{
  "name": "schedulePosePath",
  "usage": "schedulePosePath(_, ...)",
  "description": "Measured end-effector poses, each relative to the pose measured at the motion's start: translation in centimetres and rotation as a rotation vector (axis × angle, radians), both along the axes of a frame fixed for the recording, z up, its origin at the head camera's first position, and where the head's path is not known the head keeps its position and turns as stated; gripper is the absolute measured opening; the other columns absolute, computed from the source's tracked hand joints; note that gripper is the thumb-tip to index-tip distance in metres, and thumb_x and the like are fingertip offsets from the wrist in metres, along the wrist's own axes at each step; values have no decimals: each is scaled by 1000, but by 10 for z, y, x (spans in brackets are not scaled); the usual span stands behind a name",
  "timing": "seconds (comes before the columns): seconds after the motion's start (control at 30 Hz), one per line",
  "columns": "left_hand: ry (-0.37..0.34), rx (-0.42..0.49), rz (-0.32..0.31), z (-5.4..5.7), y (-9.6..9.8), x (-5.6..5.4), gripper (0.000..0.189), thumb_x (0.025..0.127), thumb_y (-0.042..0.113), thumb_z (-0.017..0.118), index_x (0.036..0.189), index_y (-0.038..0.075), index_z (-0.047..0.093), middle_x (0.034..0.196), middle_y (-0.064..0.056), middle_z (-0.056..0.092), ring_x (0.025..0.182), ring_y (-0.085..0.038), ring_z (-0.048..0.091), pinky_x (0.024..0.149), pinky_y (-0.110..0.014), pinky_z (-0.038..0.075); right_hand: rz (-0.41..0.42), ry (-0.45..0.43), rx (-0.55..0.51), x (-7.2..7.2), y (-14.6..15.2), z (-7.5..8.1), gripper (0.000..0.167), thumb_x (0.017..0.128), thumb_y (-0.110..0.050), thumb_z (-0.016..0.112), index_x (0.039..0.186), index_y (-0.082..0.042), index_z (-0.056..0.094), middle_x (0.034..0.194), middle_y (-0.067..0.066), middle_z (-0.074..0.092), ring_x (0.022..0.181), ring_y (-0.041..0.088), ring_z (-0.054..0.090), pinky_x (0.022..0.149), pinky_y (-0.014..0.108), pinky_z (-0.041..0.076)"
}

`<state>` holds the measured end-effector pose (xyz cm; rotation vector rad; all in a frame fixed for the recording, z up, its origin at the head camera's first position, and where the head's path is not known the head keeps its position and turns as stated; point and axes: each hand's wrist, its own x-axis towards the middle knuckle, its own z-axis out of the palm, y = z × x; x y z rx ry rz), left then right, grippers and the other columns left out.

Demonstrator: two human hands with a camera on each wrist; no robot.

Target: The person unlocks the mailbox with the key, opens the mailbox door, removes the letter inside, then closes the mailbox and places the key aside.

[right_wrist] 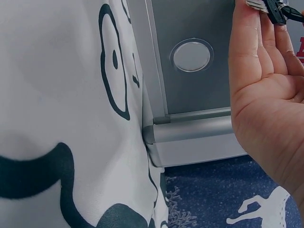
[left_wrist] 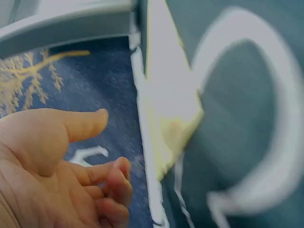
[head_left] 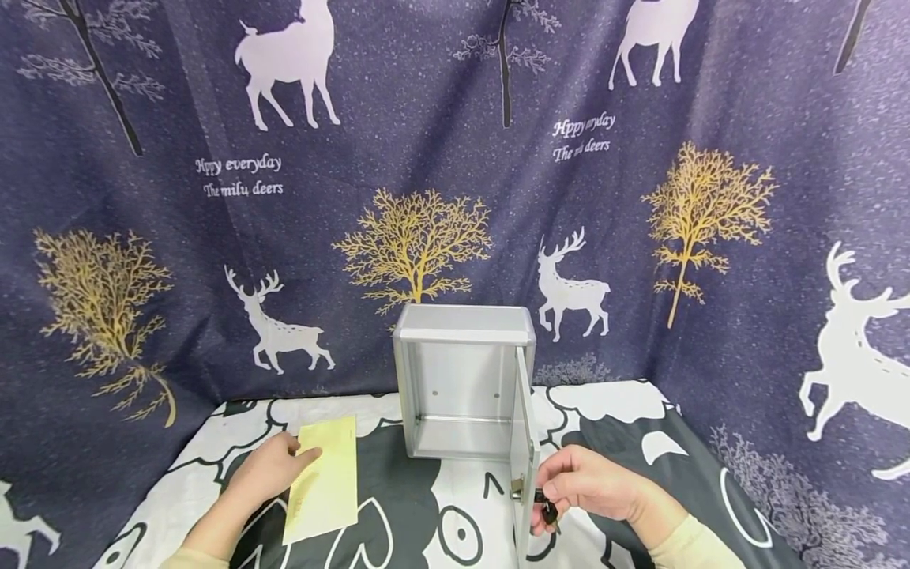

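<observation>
A small grey metal cabinet stands upright with its door swung out toward me and nothing visible inside. At the door's outer face, my right hand pinches a black-headed key at the lock, while a second key hangs below. The keys show by the fingertips in the right wrist view. A yellow paper envelope lies flat left of the cabinet. Over its left edge hovers my left hand; the left wrist view shows that hand with fingers loosely bent, holding nothing.
A black-and-white patterned cloth covers the surface under everything. Behind and beside it hangs a dark blue curtain printed with deer and trees. The open door juts forward between the two hands. A round disc marks the door's outer face.
</observation>
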<state>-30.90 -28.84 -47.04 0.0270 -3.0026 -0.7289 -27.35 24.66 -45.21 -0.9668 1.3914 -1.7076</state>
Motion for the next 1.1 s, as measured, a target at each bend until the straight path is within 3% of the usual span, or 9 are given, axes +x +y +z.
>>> schedulePosePath(0.1,83,78,-40,9,18,-4,56,106,40,76,124,-12,70,102,-14,77,89,-28,73,78,-51,59,4,2,-3,0,0,0,43,108,0,50,109,41,36,108,13,84,102,24,83,89,37,66)
schedulePosePath(0.23,135,220,-113,21,45,-6,57,106,37,78,140,-8,66,103,-8,78,92,-22,73,79,-44,59,6,5,-3,0,0,1,44,108,0,50,107,41,35,108,13,84,102,24,83,89,36,66)
schedulePosePath(0.43,189,404,-244,30,77,-8,68,110,33,75,163,-1,49,131,-21,74,120,-38,74,99,-53,62,3,11,-4,0,0,0,43,107,0,50,107,40,36,108,13,84,102,24,82,90,37,66)
schedulePosePath(0.6,214,516,-294,35,98,-14,76,114,35,68,176,12,32,153,-27,62,137,-45,65,109,-59,57,2,12,-8,0,1,-1,41,107,1,49,109,40,37,108,13,83,102,25,82,90,38,66)
schedulePosePath(0.87,217,614,-328,31,128,-24,83,115,37,66,181,22,19,165,-27,50,151,-47,52,119,-66,47,3,7,-17,0,1,-2,41,107,1,50,108,40,36,107,14,83,102,26,82,90,38,66)
schedulePosePath(1.1,210,669,-346,21,139,-28,79,117,32,61,181,26,15,168,-21,48,155,-44,48,123,-64,43,1,7,-22,1,0,0,41,107,2,50,106,40,35,107,14,83,101,26,82,91,39,66)
